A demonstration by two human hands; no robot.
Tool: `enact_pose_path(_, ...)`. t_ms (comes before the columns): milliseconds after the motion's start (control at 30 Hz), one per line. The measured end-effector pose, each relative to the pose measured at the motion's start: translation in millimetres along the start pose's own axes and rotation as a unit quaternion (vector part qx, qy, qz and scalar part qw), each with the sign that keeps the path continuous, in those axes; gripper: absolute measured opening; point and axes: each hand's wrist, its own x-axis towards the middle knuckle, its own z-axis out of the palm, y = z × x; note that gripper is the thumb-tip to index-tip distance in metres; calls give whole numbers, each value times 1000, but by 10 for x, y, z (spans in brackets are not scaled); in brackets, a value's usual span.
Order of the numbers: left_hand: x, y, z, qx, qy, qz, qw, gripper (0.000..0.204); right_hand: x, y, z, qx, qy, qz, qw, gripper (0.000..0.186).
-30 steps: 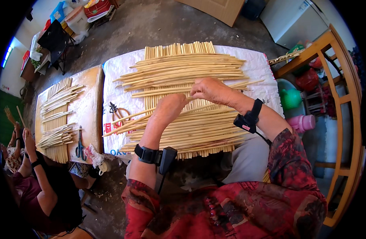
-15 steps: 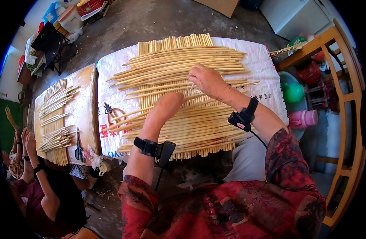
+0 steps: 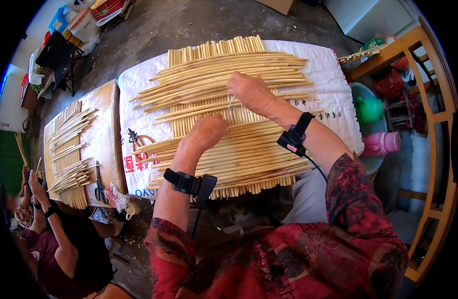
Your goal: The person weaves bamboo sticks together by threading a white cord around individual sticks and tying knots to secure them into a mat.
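Pale yellow stalks lie crosswise in two groups, a far bundle (image 3: 229, 74) and a near bundle (image 3: 239, 159), over a mat of upright stalks (image 3: 216, 48). In the gap between the groups, my left hand (image 3: 208, 132) rests with curled fingers at the near bundle's far edge. Whatever its fingertips hold is hidden. Beyond it, my right hand (image 3: 251, 93) is closed in a pinch beside the far bundle. A thin white string (image 3: 232, 103) runs down from its fingertips. Scissors with brown looped handles (image 3: 141, 143) lie left of the stalks.
White printed sacking (image 3: 144, 84) covers my table. At left, a wooden board (image 3: 105, 114) bears another stalk mat and dark scissors (image 3: 100, 189); a co-worker's hands (image 3: 37, 187) are raised beside it. At right stand a pink container (image 3: 383, 143) and a wooden frame (image 3: 430, 164).
The slanting stalks near my left hand now lie more level against the near bundle. My right hand has shifted slightly left and away from me. The co-worker's hands stay raised.
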Motion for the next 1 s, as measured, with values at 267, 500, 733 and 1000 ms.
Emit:
enact_pose_path(267, -27, 216, -120, 10, -15, -129, 991, 16, -143, 33, 284, 41, 1, 95, 995, 12)
enact_pose_path(500, -99, 277, -114, 95, 81, -153, 980, 15, -193, 116, 480, 52, 36, 48, 997, 16)
enact_pose_path(733, -48, 700, 243, 76, 224, -150, 960, 44, -195, 50, 420, 70, 56, 92, 992, 15)
enact_pose_path(1000, -20, 861, 524, 33, 230, -200, 952, 53, -246, 48, 407, 103, 60, 181, 976, 10)
